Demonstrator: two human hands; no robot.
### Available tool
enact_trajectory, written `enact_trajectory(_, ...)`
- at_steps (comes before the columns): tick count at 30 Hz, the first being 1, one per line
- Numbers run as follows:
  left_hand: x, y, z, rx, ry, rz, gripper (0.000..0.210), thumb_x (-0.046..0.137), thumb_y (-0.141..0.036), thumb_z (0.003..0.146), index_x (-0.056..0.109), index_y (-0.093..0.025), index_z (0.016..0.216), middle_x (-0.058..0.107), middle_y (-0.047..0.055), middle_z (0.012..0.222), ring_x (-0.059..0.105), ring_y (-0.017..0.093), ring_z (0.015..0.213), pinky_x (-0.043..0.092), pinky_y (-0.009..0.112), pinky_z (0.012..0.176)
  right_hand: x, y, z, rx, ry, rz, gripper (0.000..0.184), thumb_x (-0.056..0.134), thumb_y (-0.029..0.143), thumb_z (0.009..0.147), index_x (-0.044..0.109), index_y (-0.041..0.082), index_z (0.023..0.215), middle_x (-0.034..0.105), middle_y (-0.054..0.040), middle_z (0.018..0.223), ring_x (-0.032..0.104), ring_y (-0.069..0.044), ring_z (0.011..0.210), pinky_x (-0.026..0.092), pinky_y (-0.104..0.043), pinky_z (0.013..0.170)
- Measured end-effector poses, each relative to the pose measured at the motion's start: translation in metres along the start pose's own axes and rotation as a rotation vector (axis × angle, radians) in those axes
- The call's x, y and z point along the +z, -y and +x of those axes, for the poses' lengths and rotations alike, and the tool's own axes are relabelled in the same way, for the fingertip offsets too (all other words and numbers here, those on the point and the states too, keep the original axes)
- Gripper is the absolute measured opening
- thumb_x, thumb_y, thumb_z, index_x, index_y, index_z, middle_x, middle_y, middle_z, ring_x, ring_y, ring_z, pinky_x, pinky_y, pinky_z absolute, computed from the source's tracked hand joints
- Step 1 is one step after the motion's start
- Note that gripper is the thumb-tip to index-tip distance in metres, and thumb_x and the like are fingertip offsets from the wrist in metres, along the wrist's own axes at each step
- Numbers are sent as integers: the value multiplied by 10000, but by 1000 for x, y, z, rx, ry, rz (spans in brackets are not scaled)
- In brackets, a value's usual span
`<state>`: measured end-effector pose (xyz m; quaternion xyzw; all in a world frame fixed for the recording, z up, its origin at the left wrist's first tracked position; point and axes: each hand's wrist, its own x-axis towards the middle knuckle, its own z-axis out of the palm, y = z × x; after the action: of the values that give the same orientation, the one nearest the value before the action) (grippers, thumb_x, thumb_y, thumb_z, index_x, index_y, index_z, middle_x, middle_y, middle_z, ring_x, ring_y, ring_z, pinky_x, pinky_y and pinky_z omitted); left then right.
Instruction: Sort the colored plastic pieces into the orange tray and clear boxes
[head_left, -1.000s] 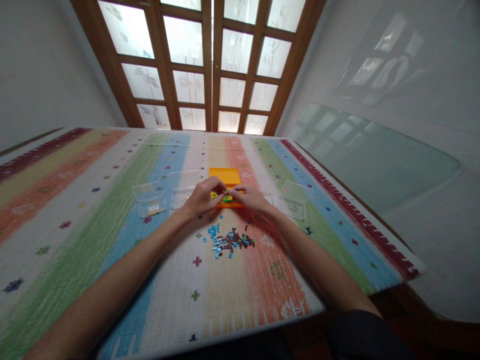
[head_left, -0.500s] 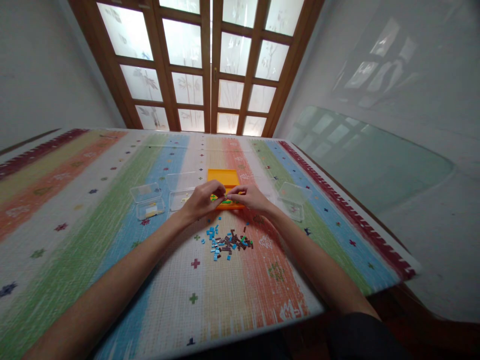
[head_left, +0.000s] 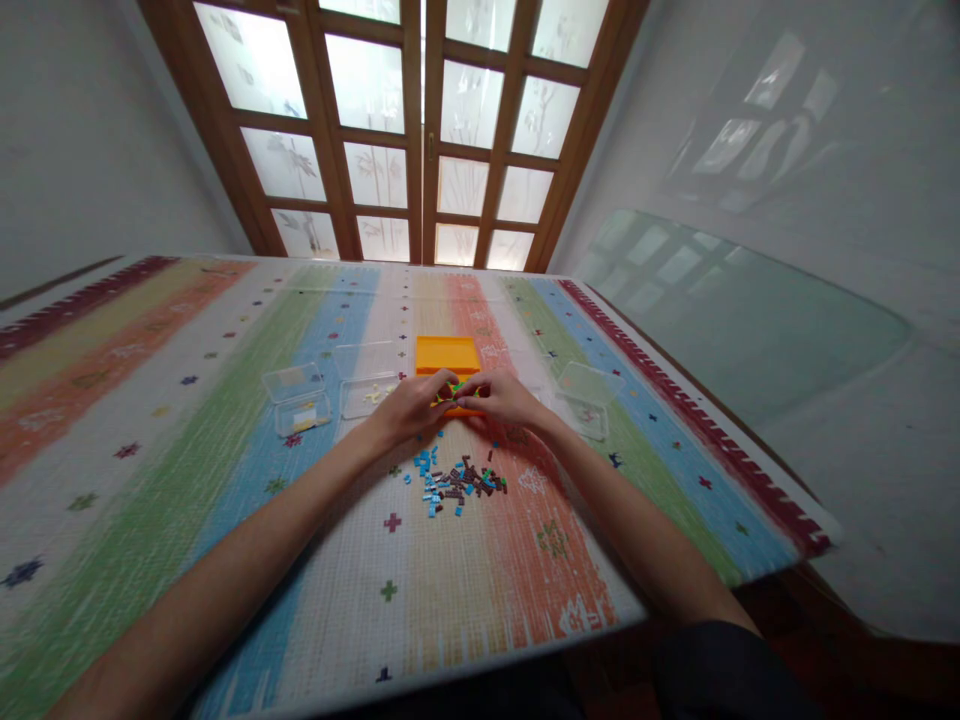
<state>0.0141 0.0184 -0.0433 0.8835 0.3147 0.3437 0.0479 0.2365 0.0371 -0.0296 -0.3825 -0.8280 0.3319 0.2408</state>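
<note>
My left hand [head_left: 411,404] and my right hand [head_left: 504,397] meet over the front part of an open orange plastic box [head_left: 448,354]. The fingers of both are pinched, thumbs and fingertips almost touching. Whatever sits between them is too small and too covered to name. Bright green pieces [head_left: 455,388] show inside the box behind my fingertips. Closer to me, a loose pile of small building bricks [head_left: 455,490], blue, brown and a few green, lies on the striped tablecloth [head_left: 337,560].
Left of the hands stand two open clear plastic boxes: one [head_left: 302,414] holds yellowish pieces, the other [head_left: 346,400] pale ones. A further clear box [head_left: 587,414] lies open on the right. Beyond the table are wood-framed glass doors [head_left: 424,150].
My left hand has dropped slightly and its fingers have shifted, so more green shows in the box. My right hand stays almost in place. The brick pile looks the same.
</note>
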Motion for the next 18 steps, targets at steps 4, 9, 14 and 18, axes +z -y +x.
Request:
enact_trajectory(4, 3, 3, -2, -16, -3, 40, 127, 639, -241, 980, 630, -169, 1085, 791, 73, 868, 754, 183, 725, 560, 269, 627, 1, 4, -1, -31, -31, -87, 117, 714, 212, 912, 818, 176, 950, 778, -70, 906, 631, -158, 750, 467, -304, 707)
enact_trajectory(9, -2, 0, -1, -10, -28, 61, 116, 633, -262, 980, 651, -177, 1057, 787, 59, 837, 740, 175, 678, 542, 263, 601, 3, 9, -3, -48, -82, -255, 104, 679, 176, 946, 782, 192, 948, 726, -75, 964, 623, -187, 852, 465, -334, 798)
enact_trajectory(14, -18, -9, 4, -26, -117, 65, 113, 598, -231, 984, 647, -178, 1071, 783, 41, 823, 730, 150, 676, 552, 251, 628, 3, 7, -3, 58, -99, -402, 95, 682, 174, 947, 775, 195, 954, 662, -94, 1015, 603, -208, 867, 442, -340, 769)
enact_trajectory(18, -31, -16, 10, -27, -229, 19, 124, 595, -216, 975, 650, -168, 1076, 777, 26, 795, 720, 130, 656, 565, 234, 652, 7, 6, -1, 103, -110, -479, 134, 663, 186, 957, 794, 185, 982, 652, -95, 999, 587, -200, 834, 409, -323, 730)
